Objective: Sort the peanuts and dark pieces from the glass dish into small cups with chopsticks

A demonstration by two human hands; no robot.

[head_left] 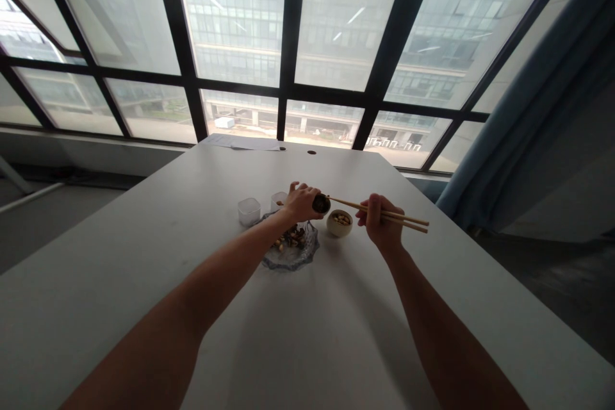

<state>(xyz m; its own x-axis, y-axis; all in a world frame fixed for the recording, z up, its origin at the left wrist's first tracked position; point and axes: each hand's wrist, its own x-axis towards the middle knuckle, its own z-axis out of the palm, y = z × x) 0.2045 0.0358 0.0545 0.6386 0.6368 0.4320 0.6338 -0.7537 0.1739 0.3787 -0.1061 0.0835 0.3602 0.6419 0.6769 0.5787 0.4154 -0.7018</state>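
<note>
My left hand [300, 201] is closed around a small dark bowl [321, 204], held just above the table. My right hand [379, 220] grips a pair of wooden chopsticks [384, 213] whose tips point left and reach the dark bowl. Between the hands stands a small white bowl [339, 223] with pale nuts in it. Under my left wrist lies a clear glass dish [293, 248] holding mixed nuts and dark pieces.
Two small clear plastic cups [248, 211] stand to the left of my left hand, one partly hidden behind it. The white table [298, 333] runs to a large window; papers [243, 141] lie at its far edge. A blue curtain [538, 115] hangs at the right.
</note>
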